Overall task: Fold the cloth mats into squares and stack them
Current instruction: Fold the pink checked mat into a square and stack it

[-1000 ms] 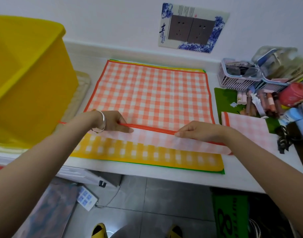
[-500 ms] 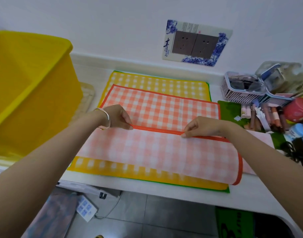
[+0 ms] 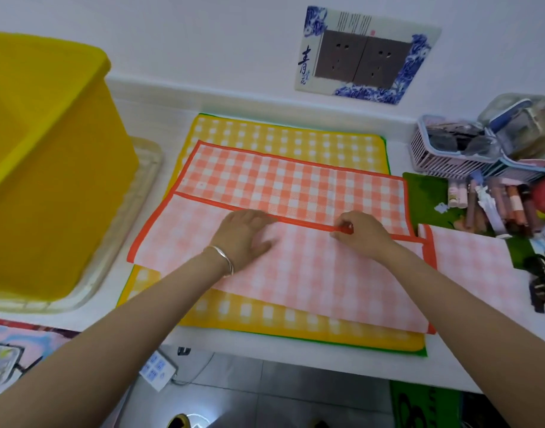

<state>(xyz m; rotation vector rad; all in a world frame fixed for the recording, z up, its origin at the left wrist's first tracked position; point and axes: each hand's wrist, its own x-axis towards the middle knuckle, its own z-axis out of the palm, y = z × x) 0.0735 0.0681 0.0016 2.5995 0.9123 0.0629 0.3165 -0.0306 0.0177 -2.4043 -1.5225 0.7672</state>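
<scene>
Grey floor tiles (image 3: 265, 393) down low, then white counter (image 3: 469, 362): orange mat (image 3: 296, 186) half-folded atop yellow mat (image 3: 280, 137), left hand (image 3: 246, 236) pressing it flat, right hand (image 3: 361, 231) pinching its hem. Beyond, yellow bin (image 3: 48, 165) left, insides hidden; basket (image 3: 450, 163) far right holds dark stuff.

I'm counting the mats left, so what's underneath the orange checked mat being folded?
A yellow checked mat with a green edge lies under the orange checked mat, showing beyond its far and near sides. Its middle is covered, so anything further beneath cannot be seen.
</scene>
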